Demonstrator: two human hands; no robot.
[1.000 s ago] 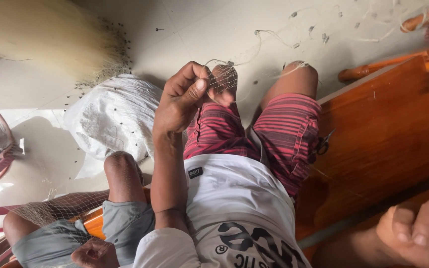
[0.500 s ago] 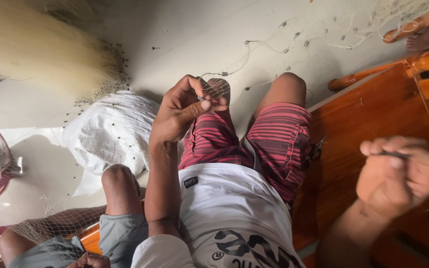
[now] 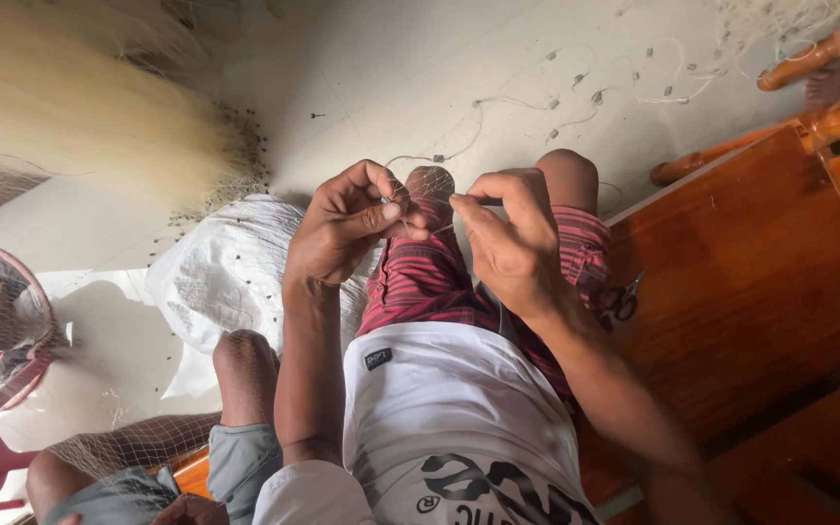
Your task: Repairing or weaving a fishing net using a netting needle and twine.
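We see the left hand [image 3: 347, 228] and right hand [image 3: 507, 238] meeting above the knees, fingers pinched shut on fine net mesh [image 3: 430, 185]. A white sack [image 3: 230, 272] crowds the left; a wooden bench edge [image 3: 731, 282] borders the right.

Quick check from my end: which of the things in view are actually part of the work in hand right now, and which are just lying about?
In hand:
left hand pinching fine net mesh over the knee
right hand pinching the same mesh
thin twine trailing across the floor

Lying about:
white sack
bundled pale netting
scissors on the wooden bench
pink fan
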